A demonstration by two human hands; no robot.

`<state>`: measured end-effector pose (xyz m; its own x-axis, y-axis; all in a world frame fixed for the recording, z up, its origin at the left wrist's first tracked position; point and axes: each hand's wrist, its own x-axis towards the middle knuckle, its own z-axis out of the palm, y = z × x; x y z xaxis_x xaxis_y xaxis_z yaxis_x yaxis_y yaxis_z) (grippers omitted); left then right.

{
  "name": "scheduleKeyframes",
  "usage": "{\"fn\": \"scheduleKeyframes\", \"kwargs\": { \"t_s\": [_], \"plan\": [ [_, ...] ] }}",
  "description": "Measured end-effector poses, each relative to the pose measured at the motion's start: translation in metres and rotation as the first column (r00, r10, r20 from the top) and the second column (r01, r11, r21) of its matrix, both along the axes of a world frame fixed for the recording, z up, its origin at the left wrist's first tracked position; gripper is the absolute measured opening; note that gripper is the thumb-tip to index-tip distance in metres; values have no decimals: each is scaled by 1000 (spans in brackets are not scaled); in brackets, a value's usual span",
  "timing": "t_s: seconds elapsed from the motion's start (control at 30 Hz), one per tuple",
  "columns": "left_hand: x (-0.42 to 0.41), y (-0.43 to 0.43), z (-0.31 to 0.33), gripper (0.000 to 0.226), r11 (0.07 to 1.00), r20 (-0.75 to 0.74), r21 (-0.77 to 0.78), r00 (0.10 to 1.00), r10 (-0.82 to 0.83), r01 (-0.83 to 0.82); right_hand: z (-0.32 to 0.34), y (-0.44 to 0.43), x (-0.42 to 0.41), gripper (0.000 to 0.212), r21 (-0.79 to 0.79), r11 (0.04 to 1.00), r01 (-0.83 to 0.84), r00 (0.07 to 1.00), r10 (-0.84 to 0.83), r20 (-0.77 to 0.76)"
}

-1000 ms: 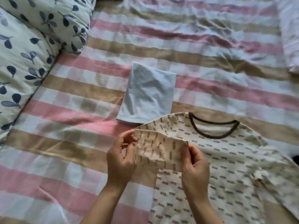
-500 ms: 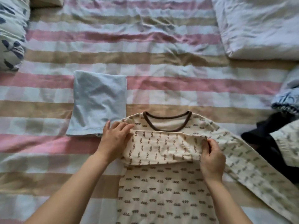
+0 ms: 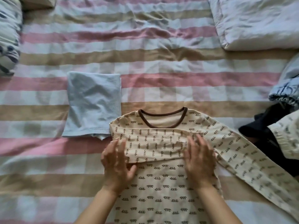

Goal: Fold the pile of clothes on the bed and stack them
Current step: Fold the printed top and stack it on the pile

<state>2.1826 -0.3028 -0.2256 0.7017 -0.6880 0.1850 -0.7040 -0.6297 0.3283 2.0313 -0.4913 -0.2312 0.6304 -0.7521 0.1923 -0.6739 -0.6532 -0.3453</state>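
Note:
A cream long-sleeved shirt (image 3: pixel 161 188) with a brown squiggle print and a brown collar lies flat on the striped bed (image 3: pixel 145 88). Its left sleeve (image 3: pixel 150 144) is folded across the chest below the collar. My left hand (image 3: pixel 116 164) lies flat with spread fingers on the left end of that sleeve. On the sleeve's right end rests my right hand (image 3: pixel 199 160), also flat. The right sleeve (image 3: pixel 252 162) stretches out to the lower right. A folded light blue garment (image 3: pixel 93 104) sits just left of the shirt's shoulder.
A heap of unfolded clothes (image 3: pixel 281 126), dark, blue and printed, lies at the right edge. A white pillow (image 3: pixel 255 21) sits at the top right. A leaf-print pillow (image 3: pixel 8 34) is at the top left.
My hands let go of the pinched sleeve edges and now lie flat on the sleeve across the chest. The view shifted slightly.

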Motion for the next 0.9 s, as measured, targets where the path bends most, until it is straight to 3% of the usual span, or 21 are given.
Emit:
{"fn": "scheduleKeyframes", "kwargs": {
  "t_s": [0.07,0.17,0.23,0.37,0.5,0.6,0.8,0.9],
  "plan": [
    [-7,4,6,78,954,-156,-47,945,286,-296,1,-1,-16,42,34,986,162,983,-165,80],
    [-21,-4,9,56,783,-365,-38,738,568,-621,4,6,-38,50,128,897,424,890,-438,123],
    [-27,-11,10,39,696,-421,-8,634,649,-718,5,13,-44,52,215,813,542,822,-566,67],
    [-23,-16,7,16,590,-435,20,525,732,-807,5,10,-41,35,306,696,649,743,-667,-58],
    [-13,-9,3,12,552,-424,34,488,763,-833,8,0,-41,25,343,647,681,694,-720,-21],
    [-8,-6,3,12,517,-442,17,457,771,-856,12,-1,-44,23,363,650,668,706,-707,-34],
    [-37,14,8,25,729,-376,84,656,655,-680,24,29,-80,35,328,649,687,719,-671,-180],
    [-64,40,11,18,742,-346,212,661,666,-636,27,57,-113,26,311,639,704,708,-665,-238]
  ]
}}
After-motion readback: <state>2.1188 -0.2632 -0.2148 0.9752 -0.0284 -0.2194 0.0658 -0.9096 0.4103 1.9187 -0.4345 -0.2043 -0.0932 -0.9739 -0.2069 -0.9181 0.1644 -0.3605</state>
